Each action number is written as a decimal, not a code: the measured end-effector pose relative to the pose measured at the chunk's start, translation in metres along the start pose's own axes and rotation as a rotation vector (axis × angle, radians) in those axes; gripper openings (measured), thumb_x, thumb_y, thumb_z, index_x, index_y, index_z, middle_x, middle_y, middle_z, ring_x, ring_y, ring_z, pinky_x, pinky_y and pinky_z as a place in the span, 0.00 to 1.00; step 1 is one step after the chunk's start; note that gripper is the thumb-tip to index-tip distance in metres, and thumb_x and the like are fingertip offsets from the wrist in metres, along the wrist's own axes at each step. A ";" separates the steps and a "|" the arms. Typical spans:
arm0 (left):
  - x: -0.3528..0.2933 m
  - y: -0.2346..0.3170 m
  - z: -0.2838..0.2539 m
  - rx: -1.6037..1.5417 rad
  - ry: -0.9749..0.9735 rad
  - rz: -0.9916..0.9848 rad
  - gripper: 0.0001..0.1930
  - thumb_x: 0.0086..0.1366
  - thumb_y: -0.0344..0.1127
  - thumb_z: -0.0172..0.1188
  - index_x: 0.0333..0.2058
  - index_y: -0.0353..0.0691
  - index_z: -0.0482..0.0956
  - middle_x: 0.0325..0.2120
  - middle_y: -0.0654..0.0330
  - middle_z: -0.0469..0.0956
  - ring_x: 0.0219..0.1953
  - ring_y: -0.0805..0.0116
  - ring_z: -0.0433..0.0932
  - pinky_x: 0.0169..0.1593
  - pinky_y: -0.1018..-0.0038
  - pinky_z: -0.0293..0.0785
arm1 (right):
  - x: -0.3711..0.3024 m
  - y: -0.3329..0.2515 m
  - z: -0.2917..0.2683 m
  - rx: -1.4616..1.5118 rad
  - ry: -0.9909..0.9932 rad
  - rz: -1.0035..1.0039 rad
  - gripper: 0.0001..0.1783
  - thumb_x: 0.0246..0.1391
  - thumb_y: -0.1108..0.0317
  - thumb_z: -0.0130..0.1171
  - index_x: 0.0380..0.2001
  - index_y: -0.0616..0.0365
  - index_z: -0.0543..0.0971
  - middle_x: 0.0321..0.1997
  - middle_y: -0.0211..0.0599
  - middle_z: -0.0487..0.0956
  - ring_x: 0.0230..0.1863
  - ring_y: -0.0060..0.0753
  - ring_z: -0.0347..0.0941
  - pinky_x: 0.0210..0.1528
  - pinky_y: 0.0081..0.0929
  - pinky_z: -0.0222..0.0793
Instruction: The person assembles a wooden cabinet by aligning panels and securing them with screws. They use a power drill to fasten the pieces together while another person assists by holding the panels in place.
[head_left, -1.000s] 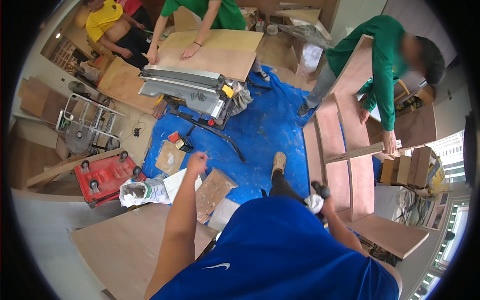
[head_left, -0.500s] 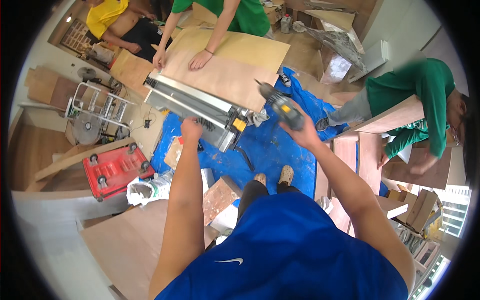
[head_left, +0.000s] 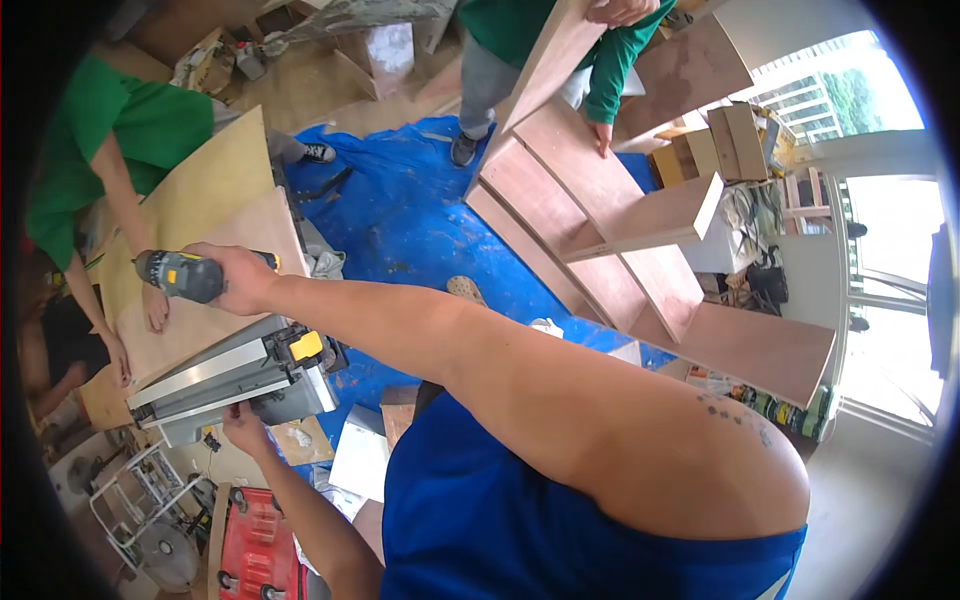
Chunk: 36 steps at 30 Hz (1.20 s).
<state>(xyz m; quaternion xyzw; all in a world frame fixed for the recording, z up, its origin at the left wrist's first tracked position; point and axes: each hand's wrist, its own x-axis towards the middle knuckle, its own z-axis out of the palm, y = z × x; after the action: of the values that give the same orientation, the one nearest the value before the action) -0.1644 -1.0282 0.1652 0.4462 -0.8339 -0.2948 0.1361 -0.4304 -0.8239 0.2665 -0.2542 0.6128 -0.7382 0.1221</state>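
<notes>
Left hand (head_left: 245, 430), near left: fingers curled at the edge of a grey railed machine (head_left: 200, 378); whether it grips cannot be told. Right hand (head_left: 238, 280), farther: closed around a dark drill (head_left: 190, 276) over a wooden board (head_left: 235, 232). Far right: wooden frame (head_left: 555, 200) beside blue sheeting (head_left: 400, 200).

A bright blue sleeveless top (head_left: 500, 520) covers the torso, its cloth creased in soft folds, with a pale patch (head_left: 777, 588) close to the hem of the armhole. The right arm (head_left: 560, 390) is bare from the shoulder down — a scattered row of small dark spots (head_left: 735, 417), like a tattoo, marks its upper part. The left forearm (head_left: 318, 520) is bare too. A dark trouser leg (head_left: 428, 398) shows, and a beige clog (head_left: 465, 289) — its upper dotted with small holes
</notes>
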 end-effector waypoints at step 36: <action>-0.179 -0.114 -0.080 0.176 -1.069 -0.486 0.23 0.64 0.40 0.62 0.56 0.38 0.76 0.36 0.59 0.81 0.31 0.74 0.75 0.32 0.76 0.71 | -0.518 0.138 -0.470 -0.319 1.043 1.366 0.45 0.58 0.68 0.54 0.73 0.50 0.43 0.37 0.47 0.81 0.22 0.34 0.71 0.27 0.38 0.72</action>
<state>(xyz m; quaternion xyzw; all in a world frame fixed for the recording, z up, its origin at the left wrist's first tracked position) 0.0510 -0.9590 0.1648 0.4236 -0.6819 -0.4311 -0.4119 -0.2601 -0.2033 -0.0399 0.5247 0.7049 -0.4312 0.2047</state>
